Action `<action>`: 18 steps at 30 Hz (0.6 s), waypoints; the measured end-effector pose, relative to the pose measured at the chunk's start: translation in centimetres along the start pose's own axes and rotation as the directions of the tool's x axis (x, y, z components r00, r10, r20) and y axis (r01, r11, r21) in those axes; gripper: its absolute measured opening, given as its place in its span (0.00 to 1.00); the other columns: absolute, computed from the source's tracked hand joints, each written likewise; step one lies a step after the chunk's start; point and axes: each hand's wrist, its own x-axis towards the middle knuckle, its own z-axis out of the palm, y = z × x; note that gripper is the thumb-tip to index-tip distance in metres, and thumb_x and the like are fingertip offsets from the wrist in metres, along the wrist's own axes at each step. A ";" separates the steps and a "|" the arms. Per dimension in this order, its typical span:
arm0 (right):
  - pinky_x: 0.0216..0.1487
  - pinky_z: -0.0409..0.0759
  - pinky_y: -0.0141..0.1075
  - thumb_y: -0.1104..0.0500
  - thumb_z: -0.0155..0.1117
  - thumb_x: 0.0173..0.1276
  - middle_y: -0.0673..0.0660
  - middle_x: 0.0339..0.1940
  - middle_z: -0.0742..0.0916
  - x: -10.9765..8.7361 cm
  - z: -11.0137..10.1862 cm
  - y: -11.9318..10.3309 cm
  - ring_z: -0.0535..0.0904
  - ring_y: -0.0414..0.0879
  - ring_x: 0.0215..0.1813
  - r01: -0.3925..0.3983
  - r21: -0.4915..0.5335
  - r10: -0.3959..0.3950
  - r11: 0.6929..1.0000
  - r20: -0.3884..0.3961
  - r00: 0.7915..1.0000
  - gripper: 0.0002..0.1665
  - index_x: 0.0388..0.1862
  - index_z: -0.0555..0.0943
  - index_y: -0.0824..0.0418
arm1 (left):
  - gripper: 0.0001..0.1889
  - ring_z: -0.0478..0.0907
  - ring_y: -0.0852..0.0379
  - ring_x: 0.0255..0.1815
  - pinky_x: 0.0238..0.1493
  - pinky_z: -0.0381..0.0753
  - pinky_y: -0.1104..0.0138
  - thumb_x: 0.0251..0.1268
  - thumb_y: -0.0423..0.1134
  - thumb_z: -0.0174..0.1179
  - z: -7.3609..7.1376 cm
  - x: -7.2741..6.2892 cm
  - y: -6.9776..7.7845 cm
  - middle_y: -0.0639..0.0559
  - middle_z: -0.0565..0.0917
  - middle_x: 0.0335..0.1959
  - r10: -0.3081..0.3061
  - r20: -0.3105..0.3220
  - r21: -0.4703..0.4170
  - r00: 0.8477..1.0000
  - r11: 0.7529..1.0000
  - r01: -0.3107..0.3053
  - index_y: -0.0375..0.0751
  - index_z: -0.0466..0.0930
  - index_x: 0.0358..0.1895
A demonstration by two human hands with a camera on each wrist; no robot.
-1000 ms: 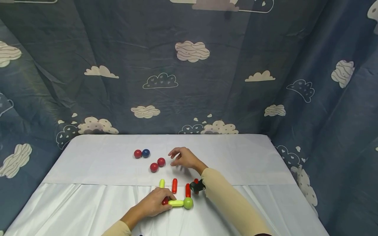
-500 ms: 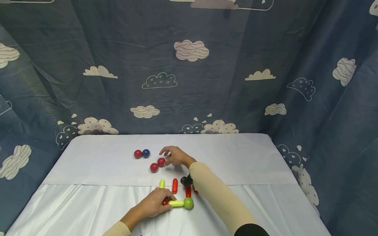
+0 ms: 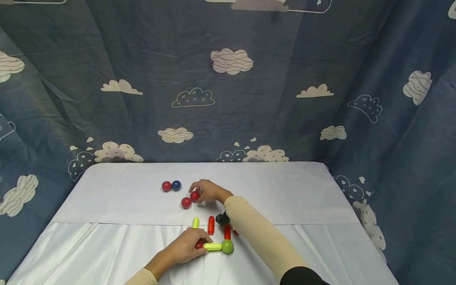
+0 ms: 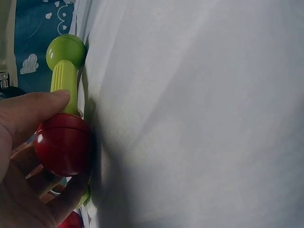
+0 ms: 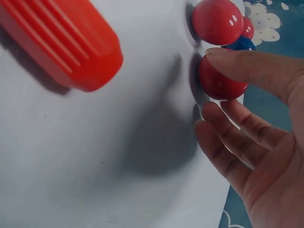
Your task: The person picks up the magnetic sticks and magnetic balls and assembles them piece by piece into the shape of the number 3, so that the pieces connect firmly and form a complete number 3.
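Note:
My left hand (image 3: 185,245) grips a red ball (image 4: 64,147) with a ribbed yellow-green rod (image 4: 64,83) meeting it. At the rod's far end is a green ball (image 4: 66,51). A red rod (image 3: 227,232) stands out from that green ball, away from me. Farther back, my right hand (image 3: 211,190) has its thumb and fingers around another red ball (image 5: 221,83), which sits on the table. A second red ball (image 3: 186,202) lies right beside it. Another yellow-green rod (image 3: 195,222) shows beyond my left hand; whether it joins the gripped ball is hidden.
A loose red rod (image 3: 211,225) lies between the hands. Part of another red piece (image 3: 235,232) shows under my right sleeve. A red ball (image 3: 166,186) and a blue ball (image 3: 176,185) sit together farther back on the white-covered table (image 3: 285,186). A cloud-patterned curtain (image 3: 263,118) hangs behind.
My right hand has moved left to the red ball, and its fingers have come down around it. The left hand has stayed in place on its ball.

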 end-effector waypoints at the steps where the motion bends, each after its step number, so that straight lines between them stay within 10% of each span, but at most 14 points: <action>1: 0.46 0.73 0.32 0.66 0.74 0.55 0.54 0.46 0.80 0.1 0.0 0.0 0.74 0.41 0.41 0.001 -0.011 -0.001 1.000 0.006 1.000 0.26 0.53 0.80 0.52 | 0.09 0.71 0.66 0.39 0.48 0.71 0.60 0.56 0.36 0.68 0.0 0.0 0.0 0.63 0.81 0.35 -0.001 0.000 -0.001 1.000 1.000 0.001 0.46 0.83 0.41; 18: 0.50 0.74 0.34 0.63 0.72 0.59 0.51 0.46 0.82 0.1 0.1 0.5 0.74 0.42 0.46 -0.047 -0.020 0.047 0.999 0.018 0.999 0.20 0.50 0.81 0.51 | 0.10 0.72 0.62 0.43 0.50 0.72 0.59 0.57 0.37 0.68 -0.1 -0.2 0.1 0.61 0.82 0.38 -0.034 0.023 0.002 0.999 0.999 0.034 0.46 0.83 0.43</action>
